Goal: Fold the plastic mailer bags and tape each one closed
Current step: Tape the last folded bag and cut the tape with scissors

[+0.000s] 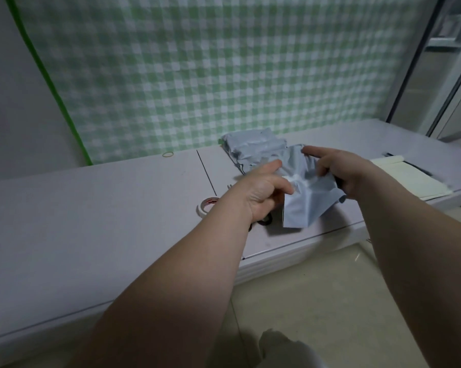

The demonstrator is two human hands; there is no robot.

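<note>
Bare forearms stretch over the long pale table [91, 208]; above it the crumpled grey plastic mailer bag [307, 205] sits pinched by left hand [263, 191] and right hand [342, 172] (flatten it, crease squarely), small white tape roll [206, 206] near.

The mailer bag [303, 200] is showing thin, crinkled plastic with a soft sheen. Beneath it the surface [91, 221] is lying smooth and matt. Left of the bag a tape roll [203, 208] is gleaming glossy; behind the bag, checked cloth [197, 75] is hanging dull.

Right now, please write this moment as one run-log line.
left hand: holds mailer bag | right hand: holds same bag | tape roll: lying on table
</note>
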